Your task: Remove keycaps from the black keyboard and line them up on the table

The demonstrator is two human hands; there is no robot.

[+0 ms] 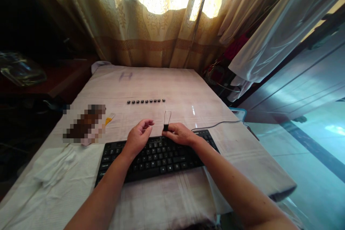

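Observation:
A black keyboard (156, 158) lies across the table, its cable leading off from the back right. Over its top right edge, my right hand (178, 133) grips a wire keycap puller (166, 127) by its black handle, the thin wire loop pointing up and away. My left hand (139, 136) hovers above the upper left of the keyboard. Its fingers curve loosely, the thumb stands apart, and nothing shows between them. Farther back, several black keycaps (146, 101) sit in a row on the table. My hands and forearms hide part of the keys.
A small brush (110, 118) with an orange handle lies on the left beside a pixelated patch. A white cloth (56, 169) covers the table's left front. The cable (215, 125) runs to the right edge. Curtains (151, 43) hang behind the table (178, 82).

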